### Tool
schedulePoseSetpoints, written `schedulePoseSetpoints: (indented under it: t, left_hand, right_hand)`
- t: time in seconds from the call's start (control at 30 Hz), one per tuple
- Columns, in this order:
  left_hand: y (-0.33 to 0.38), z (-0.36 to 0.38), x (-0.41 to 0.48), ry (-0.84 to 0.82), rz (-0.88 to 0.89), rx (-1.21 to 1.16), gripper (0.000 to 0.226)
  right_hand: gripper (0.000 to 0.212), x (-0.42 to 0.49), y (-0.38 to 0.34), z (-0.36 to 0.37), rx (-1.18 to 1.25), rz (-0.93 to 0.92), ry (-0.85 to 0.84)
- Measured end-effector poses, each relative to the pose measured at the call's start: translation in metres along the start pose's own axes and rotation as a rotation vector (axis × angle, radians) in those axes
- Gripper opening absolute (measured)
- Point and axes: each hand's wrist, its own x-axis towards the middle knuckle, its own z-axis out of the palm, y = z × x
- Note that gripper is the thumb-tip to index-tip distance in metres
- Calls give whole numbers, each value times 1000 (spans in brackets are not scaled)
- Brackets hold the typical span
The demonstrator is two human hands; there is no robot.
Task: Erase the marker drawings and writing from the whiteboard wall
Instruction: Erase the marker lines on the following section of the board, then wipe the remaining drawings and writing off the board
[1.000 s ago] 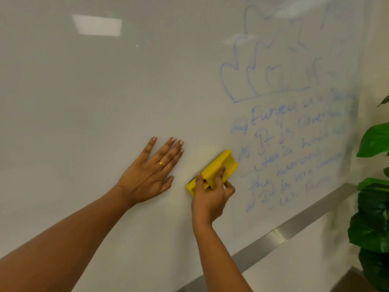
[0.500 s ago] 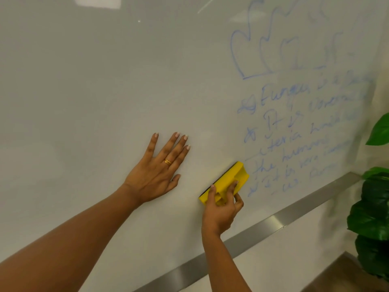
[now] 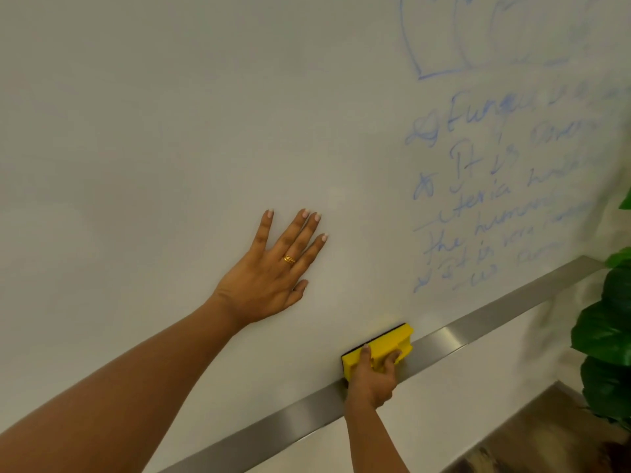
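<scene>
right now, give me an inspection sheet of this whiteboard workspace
surface: whiteboard is bare on the left and middle; a metal trim strip runs along its bottom edge
job's things: blue writing and a blue drawing remain on the right part; yellow eraser sits at the bottom edge by the strip, left of and below the writing
clutter: nothing seen
grippers: left hand lies flat and open on the board, a ring on one finger; right hand grips the eraser
cables: nothing seen
surroundings: green plant at the right edge; floor below, blurred
</scene>
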Motion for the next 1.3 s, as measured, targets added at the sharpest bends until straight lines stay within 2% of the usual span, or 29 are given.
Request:
schedulePoseSetpoints:
  t: [0.43,0.57,0.9,1.3]
  left_hand:
    - [3,4,0,43,4,7,65]
    - [3,4,0,51,9,4,64]
    - [3,1,-5,66,30,-57,61]
    - [7,5,-6,33,20,-3,62]
  right_hand:
    - [59,-31,1,16,-108,111,9]
    - [60,-56,-2,25,-69,3,-7]
    - [63,-61,0,24,-8,-423,-57]
    - [65,-3,22,6,-20,-159,-60]
